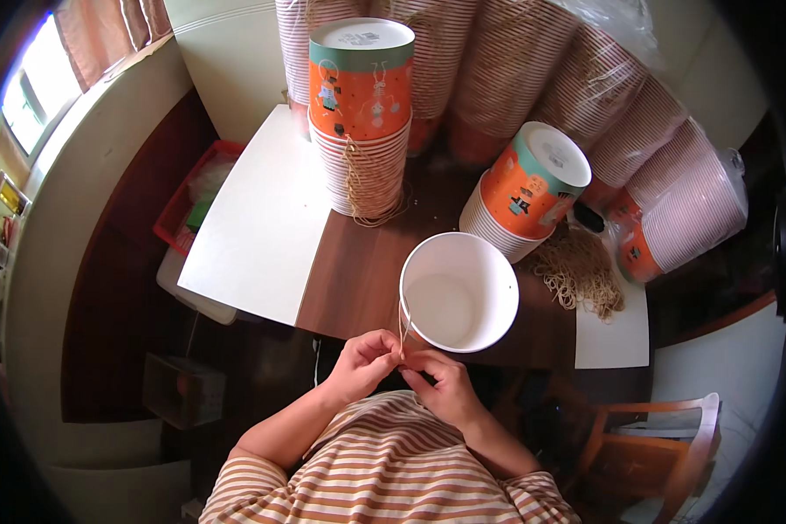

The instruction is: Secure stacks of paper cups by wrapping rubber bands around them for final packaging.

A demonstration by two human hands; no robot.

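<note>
Brown-and-white stripes covered the person's shirt (393, 463), nearest of all, and just beyond it both hands met over the near edge of the counter (349, 279). With fingertips pressed together, the left hand (367, 360) and the right hand (443, 382) pinched a thin tan cord (403, 325) between them. That cord rose from the fingers to the left side of a white tub (459, 293), which sat at the near edge, its open mouth turned toward the person and nothing visible inside.

Beyond the tub, to the left, stood a tall stack of upturned tubs (361, 96), the top one orange with a green band, and loops of cord hung down its near side. To the right, a shorter stack (535, 188) of the same kind leaned slightly, with a tangled heap of tan cord (578, 272) just beside it. Plastic-wrapped stacks (515, 65) lined the far side. Left of the counter was a red basket (168, 210); near right, a wooden chair (651, 450).
</note>
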